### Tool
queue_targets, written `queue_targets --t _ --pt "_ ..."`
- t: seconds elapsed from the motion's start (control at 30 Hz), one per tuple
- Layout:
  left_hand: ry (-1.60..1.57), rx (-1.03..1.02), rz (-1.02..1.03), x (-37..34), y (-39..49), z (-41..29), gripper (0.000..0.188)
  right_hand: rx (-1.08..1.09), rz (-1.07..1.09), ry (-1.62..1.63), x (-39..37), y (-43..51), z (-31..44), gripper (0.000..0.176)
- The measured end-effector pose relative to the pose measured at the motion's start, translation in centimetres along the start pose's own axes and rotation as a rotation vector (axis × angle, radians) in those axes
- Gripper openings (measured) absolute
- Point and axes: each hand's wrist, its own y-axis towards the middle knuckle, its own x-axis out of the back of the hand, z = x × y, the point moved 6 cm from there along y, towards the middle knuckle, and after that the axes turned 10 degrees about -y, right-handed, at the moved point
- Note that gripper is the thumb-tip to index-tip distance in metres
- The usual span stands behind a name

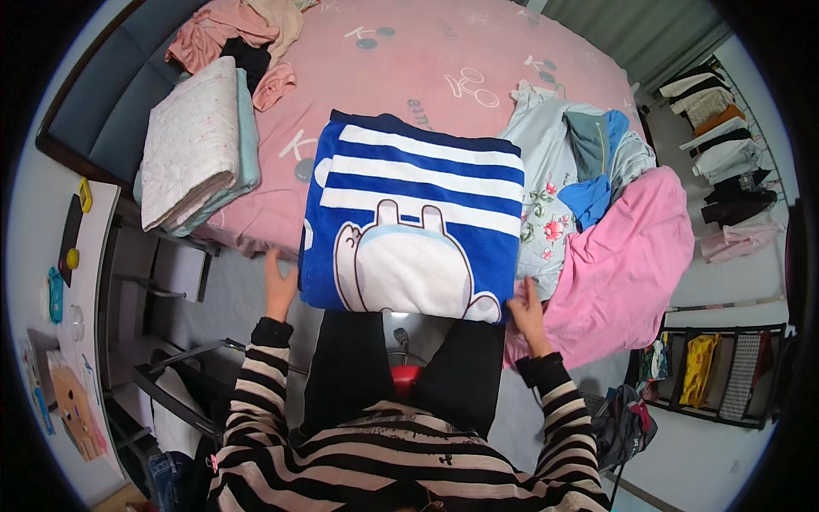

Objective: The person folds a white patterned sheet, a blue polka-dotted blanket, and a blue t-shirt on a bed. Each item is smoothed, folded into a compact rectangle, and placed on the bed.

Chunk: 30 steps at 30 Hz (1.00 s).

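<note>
A folded blue blanket (409, 217) with white stripes and a white cartoon figure lies in front of me, at the near edge of the bed. Its near side extends over my lap. My left hand (281, 288) is at its left edge, thumb pointing outward and the other fingers hidden beneath the cloth. At the near right corner, my right hand (530, 317) has its fingers partly under the blanket and its thumb apart. Both hands appear to support it from below. Close to my right hand lies a crumpled pink cloth (627, 262).
A pink bedsheet (397, 57) covers the bed. Folded quilts (192, 141) stand at left, below heaped pink clothes (217, 32). Pale floral fabric (540, 192) and blue cloth (585, 198) lie at right. A white desk (102, 307) and black chair frame (179, 390) flank my left.
</note>
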Motion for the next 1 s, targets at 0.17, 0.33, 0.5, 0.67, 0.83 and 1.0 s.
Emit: queue_targets --t 0.17,0.33,0.5,0.67,0.83,1.0 --pt "0.159 -0.397 0.479 -10.8 5.0 -17.4 0.061 0.712 -0.087 -0.499 -4.1 4.3 17.1 0.065" --pt "0.381 -0.632 0.755 -18.2 4.9 -14.0 0.076 1.012 0.213 -0.960 -11.8 8.3 15.1 0.061" --pt "0.587 -0.423 0.607 -14.4 10.3 -6.3 0.080 0.743 0.079 -1.212 -3.1 14.9 6.9 0.068" --pt "0.410 -0.181 0.423 -14.4 13.2 -3.3 0.079 0.726 0.188 -1.057 -2.4 16.3 7.9 0.060" --pt "0.029 -0.079 0.115 -16.3 20.6 -6.9 0.068 0.766 -0.053 -0.731 -1.5 21.0 15.1 0.039" --pt "-0.014 0.153 0.122 -20.3 26.2 -4.0 0.062 0.769 -0.537 -0.960 -3.8 27.6 20.2 0.039"
